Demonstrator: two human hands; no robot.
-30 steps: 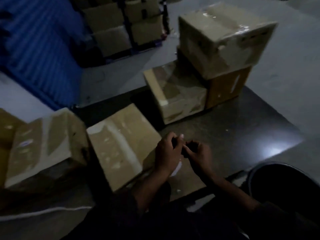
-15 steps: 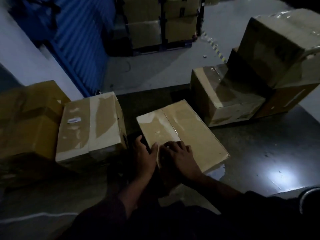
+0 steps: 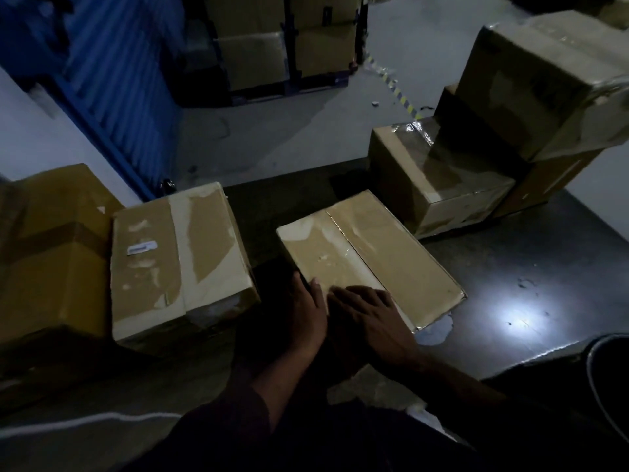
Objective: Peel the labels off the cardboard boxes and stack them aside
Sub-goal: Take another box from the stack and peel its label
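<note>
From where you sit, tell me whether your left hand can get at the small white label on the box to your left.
Probably yes. The left hand rests at the near corner of the middle box, and the white label lies uncovered on top of the neighbouring box, with nothing between them.

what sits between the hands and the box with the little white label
Nothing visible does. Both hands, left hand and right hand, rest on the near box. The labelled box lies just left of it across a dark, bare gap, its white label on top, uncovered.
</note>
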